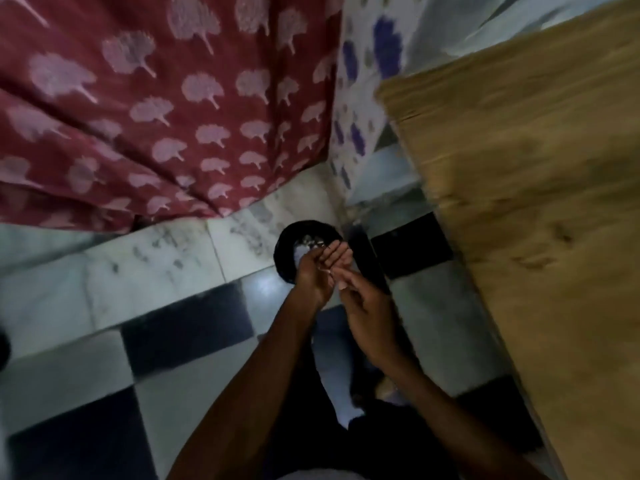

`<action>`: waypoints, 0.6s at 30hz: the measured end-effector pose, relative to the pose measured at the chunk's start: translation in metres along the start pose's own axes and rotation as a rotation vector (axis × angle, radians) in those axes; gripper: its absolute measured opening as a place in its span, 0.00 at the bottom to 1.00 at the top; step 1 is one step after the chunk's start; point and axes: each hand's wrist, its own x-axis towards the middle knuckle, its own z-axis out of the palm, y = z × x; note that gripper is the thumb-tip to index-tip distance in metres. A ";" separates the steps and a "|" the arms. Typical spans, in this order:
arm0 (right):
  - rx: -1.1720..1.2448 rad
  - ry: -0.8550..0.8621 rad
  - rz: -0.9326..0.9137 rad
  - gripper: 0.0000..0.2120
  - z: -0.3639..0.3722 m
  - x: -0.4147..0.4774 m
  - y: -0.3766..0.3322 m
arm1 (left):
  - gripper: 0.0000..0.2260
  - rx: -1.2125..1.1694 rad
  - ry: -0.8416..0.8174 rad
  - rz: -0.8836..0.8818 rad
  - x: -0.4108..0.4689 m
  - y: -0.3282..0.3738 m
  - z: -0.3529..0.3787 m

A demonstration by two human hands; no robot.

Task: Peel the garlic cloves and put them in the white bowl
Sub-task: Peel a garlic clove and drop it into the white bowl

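Note:
My left hand (317,271) is held palm up, fingers loosely spread, over a black round container (284,251) on the floor. Pale scraps (306,244) lie inside that container. My right hand (367,306) is beside the left one, its curled fingertips touching the left palm. A small pale bit (326,270) shows where the two hands meet; the blur hides whether it is garlic or peel. No white bowl is in view.
A red patterned cloth (156,116) hangs at the upper left, with a white and blue cloth (367,81) next to it. A wooden board (536,202) fills the right side. The floor (138,271) has white and dark tiles. A dark long object (367,258) lies beside the container.

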 end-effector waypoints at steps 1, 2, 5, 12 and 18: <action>0.016 -0.041 0.019 0.17 0.025 0.019 0.015 | 0.19 0.010 0.027 -0.011 0.032 0.016 -0.009; 0.040 -0.083 0.041 0.19 0.051 0.038 0.037 | 0.19 -0.006 0.050 -0.030 0.070 0.030 -0.021; 0.133 -0.163 0.144 0.21 0.118 0.105 0.111 | 0.21 -0.035 0.112 -0.081 0.185 0.055 -0.062; 0.083 -0.236 0.371 0.23 0.221 0.269 0.293 | 0.26 -0.031 0.080 -0.070 0.381 0.049 -0.129; -0.115 0.018 0.428 0.31 0.220 0.319 0.395 | 0.29 -0.141 0.052 -0.118 0.461 0.034 -0.172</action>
